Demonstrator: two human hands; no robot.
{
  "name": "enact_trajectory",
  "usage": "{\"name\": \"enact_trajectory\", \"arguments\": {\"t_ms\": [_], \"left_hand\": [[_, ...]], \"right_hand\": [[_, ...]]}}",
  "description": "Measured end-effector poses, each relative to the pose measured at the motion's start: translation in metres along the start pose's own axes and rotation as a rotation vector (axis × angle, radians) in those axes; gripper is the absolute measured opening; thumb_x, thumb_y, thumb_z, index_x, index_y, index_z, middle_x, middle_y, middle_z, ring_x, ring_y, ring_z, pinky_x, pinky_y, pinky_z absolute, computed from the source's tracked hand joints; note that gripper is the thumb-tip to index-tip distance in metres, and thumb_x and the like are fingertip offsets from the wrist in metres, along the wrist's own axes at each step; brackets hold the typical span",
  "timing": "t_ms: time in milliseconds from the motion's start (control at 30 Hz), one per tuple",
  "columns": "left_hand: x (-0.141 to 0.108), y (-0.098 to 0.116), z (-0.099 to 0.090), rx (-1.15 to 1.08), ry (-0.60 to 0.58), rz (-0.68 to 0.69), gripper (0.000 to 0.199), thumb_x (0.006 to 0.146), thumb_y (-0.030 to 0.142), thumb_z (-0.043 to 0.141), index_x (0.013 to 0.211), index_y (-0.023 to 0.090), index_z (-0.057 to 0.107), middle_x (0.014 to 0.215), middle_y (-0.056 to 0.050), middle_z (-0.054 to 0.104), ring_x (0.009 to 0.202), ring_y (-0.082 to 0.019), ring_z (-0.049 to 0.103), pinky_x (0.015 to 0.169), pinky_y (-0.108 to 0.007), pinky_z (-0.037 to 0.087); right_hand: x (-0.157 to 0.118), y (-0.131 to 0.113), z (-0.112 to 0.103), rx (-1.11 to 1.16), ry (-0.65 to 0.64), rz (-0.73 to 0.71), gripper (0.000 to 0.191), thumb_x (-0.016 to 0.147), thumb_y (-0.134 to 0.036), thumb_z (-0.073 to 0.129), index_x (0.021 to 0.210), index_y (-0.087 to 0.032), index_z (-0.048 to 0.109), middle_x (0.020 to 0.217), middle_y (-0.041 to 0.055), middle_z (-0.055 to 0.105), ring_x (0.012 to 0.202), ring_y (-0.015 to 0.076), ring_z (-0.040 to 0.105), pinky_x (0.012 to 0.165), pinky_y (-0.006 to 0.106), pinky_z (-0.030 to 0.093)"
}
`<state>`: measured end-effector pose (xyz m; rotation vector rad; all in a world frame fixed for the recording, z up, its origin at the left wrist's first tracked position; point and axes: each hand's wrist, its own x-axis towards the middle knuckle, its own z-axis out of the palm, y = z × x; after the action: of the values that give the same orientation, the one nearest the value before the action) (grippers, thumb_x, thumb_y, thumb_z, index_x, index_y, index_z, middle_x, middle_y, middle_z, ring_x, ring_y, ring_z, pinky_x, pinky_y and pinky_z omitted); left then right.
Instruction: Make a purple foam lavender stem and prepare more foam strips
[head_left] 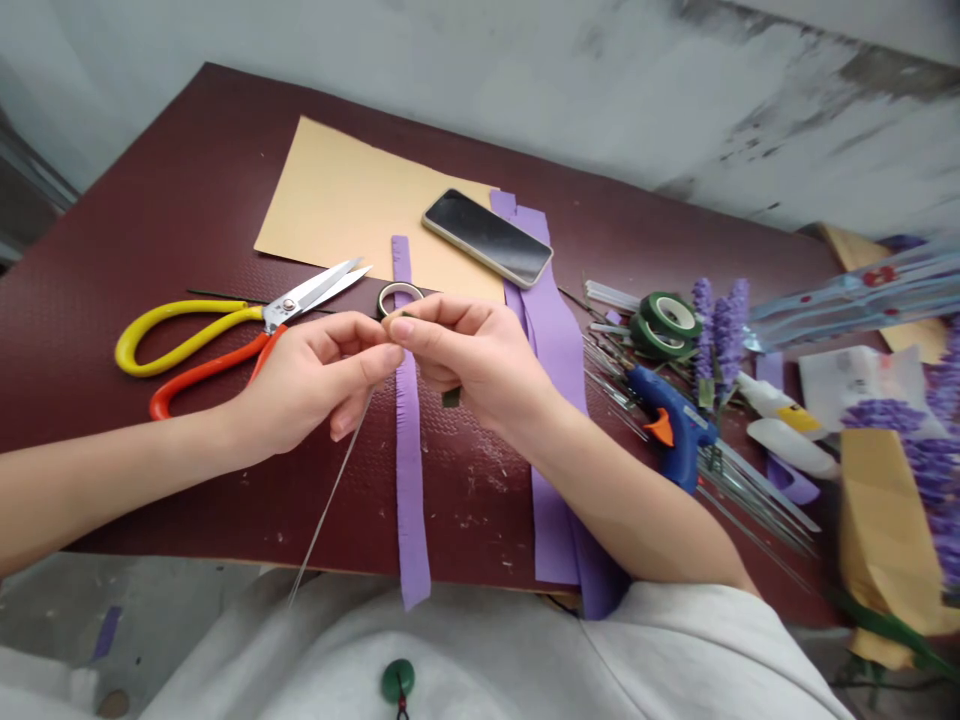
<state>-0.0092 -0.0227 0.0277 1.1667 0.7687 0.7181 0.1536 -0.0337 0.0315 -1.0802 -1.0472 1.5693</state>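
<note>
My left hand [319, 380] pinches a thin wire [330, 500] that slants down toward my lap. Its fingertips meet those of my right hand [476, 350], whose thumb and forefinger are closed on dark green floral tape. A short end of that tape [450, 398] shows below the right fingers. The wire's top is hidden between both hands. Just behind the fingertips is a narrow tape roll [400, 290]. Under the hands runs a purple paper strip [411, 490] with fringe cuts along one edge. Scissors [289, 305] with yellow and red handles lie beside my left hand, blades slightly apart.
A phone [487, 235] rests on tan paper [345, 190] and wide purple paper [559, 400]. To the right lie green tape rolls [664, 320], a blue glue gun [679, 425], loose wires [765, 490], a glue bottle [780, 405] and purple flowers [724, 330]. A wall stands behind.
</note>
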Motion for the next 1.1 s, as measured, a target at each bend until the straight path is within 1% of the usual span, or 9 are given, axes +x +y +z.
{"name": "enact_trajectory", "arguments": {"t_ms": [100,167,233,300,500,600,800,967,1100], "left_hand": [[0.001,0.003,-0.003,-0.119,-0.133,-0.062,0.023,0.082,0.034,0.061,0.068,0.017,0.056,0.036,0.005,0.049,0.028,-0.007,0.043,0.03,-0.016,0.038],[0.002,0.006,-0.004,-0.176,-0.182,-0.102,0.022,0.08,0.033,0.063,0.067,0.017,0.057,0.036,0.005,0.05,0.027,-0.007,0.043,0.029,-0.016,0.038],[0.002,0.008,-0.003,-0.2,-0.169,-0.115,0.015,0.076,0.029,0.069,0.073,0.017,0.06,0.036,0.008,0.049,0.026,-0.007,0.043,0.027,-0.016,0.039],[0.001,0.009,-0.001,-0.205,-0.142,-0.112,0.016,0.07,0.025,0.074,0.077,0.018,0.061,0.039,0.009,0.051,0.025,-0.006,0.043,0.027,-0.015,0.039],[-0.001,0.011,0.002,-0.189,-0.103,-0.093,0.018,0.065,0.018,0.078,0.069,0.017,0.06,0.043,0.008,0.054,0.027,-0.005,0.044,0.026,-0.015,0.04],[-0.001,0.012,0.002,-0.152,-0.117,-0.082,0.016,0.065,0.018,0.077,0.067,0.016,0.061,0.041,0.008,0.052,0.028,-0.006,0.045,0.027,-0.016,0.042],[-0.005,0.016,0.001,-0.098,-0.098,-0.053,0.018,0.064,0.02,0.079,0.066,0.018,0.061,0.037,0.009,0.049,0.028,-0.005,0.045,0.029,-0.014,0.041],[-0.012,0.019,0.001,-0.007,-0.06,0.003,0.012,0.071,0.023,0.075,0.073,0.019,0.064,0.039,0.009,0.05,0.029,-0.006,0.046,0.03,-0.015,0.042],[-0.017,0.018,0.001,0.043,-0.038,0.039,0.011,0.075,0.023,0.072,0.074,0.019,0.062,0.04,0.009,0.05,0.028,-0.005,0.045,0.031,-0.014,0.042]], "right_hand": [[-0.001,-0.004,-0.002,0.014,-0.046,-0.012,0.03,0.064,-0.039,0.079,0.074,-0.015,0.064,0.051,-0.0067,0.051,0.038,-0.0006,0.028,0.035,0.017,0.018],[-0.001,-0.006,-0.003,0.016,-0.079,-0.021,0.029,0.065,-0.039,0.078,0.075,-0.015,0.064,0.054,-0.0056,0.054,0.038,-0.0007,0.028,0.035,0.018,0.018],[-0.003,-0.009,-0.004,0.011,-0.099,-0.026,0.029,0.066,-0.039,0.077,0.077,-0.015,0.064,0.055,-0.0052,0.055,0.039,-0.0005,0.027,0.035,0.018,0.018],[-0.005,-0.01,-0.004,0.005,-0.114,-0.028,0.029,0.067,-0.038,0.077,0.078,-0.015,0.065,0.055,-0.0054,0.054,0.039,-0.0004,0.027,0.035,0.018,0.017],[-0.01,-0.013,-0.002,0.012,-0.17,-0.033,0.023,0.07,-0.035,0.075,0.078,-0.015,0.066,0.047,-0.0082,0.045,0.038,-0.0002,0.026,0.035,0.018,0.015],[-0.01,-0.013,-0.001,0.022,-0.185,-0.034,0.022,0.07,-0.034,0.075,0.077,-0.015,0.067,0.049,-0.0076,0.047,0.04,0.0004,0.03,0.037,0.017,0.02],[-0.013,-0.015,0.001,-0.047,-0.178,-0.104,0.016,0.072,-0.031,0.072,0.079,-0.017,0.068,0.06,-0.0046,0.055,0.055,0.0038,0.049,0.047,0.017,0.036],[-0.018,-0.021,0.002,-0.165,-0.093,-0.149,0.021,0.068,-0.036,0.075,0.074,-0.018,0.066,0.066,-0.0027,0.059,0.061,0.0065,0.054,0.048,0.017,0.038],[-0.019,-0.022,0.001,-0.181,-0.099,-0.157,0.022,0.069,-0.038,0.074,0.075,-0.019,0.066,0.068,-0.0016,0.06,0.06,0.007,0.054,0.044,0.017,0.036]]}}
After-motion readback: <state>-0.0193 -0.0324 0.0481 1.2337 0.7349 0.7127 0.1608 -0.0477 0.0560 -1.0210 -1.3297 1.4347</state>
